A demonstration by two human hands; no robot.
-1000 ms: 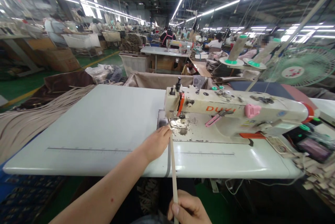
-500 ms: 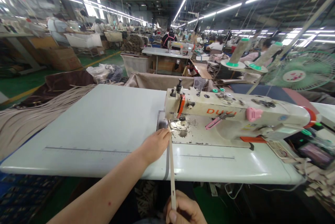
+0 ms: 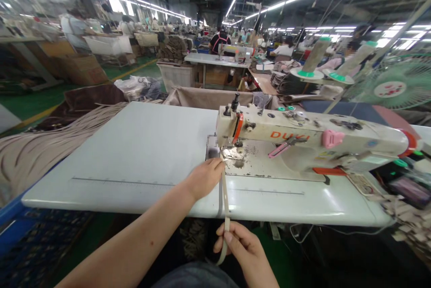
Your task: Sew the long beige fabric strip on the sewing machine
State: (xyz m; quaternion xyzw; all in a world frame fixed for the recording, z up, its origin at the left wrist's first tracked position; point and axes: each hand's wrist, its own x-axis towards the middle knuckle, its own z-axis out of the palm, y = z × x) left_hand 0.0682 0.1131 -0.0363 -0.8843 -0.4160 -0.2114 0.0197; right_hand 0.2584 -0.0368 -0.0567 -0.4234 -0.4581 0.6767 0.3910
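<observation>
A narrow beige fabric strip [image 3: 226, 197] runs from the needle area of the sewing machine [image 3: 286, 130] toward me, over the front edge of the white table [image 3: 151, 135]. Close in front of the presser foot, my left hand [image 3: 206, 177] has its fingers closed on the strip, pressing it near the tabletop. Just below the table edge, my right hand [image 3: 244, 243] pinches the same strip between thumb and fingers. A curved tail of it hangs under that hand. Where the strip meets the needle is too small to make out.
Long beige strips [image 3: 30, 157] lie heaped along the table's left side, above a blue crate [image 3: 37, 234]. Thread cones [image 3: 314, 56] and a green fan [image 3: 390, 88] stand at the right. Cut pieces [image 3: 412, 220] are piled at the right edge. Other people work farther back.
My right hand has moved up along the strip, closer to the table edge, and the strip's tail now shows beneath it. My left hand stays by the needle. The view has shifted slightly.
</observation>
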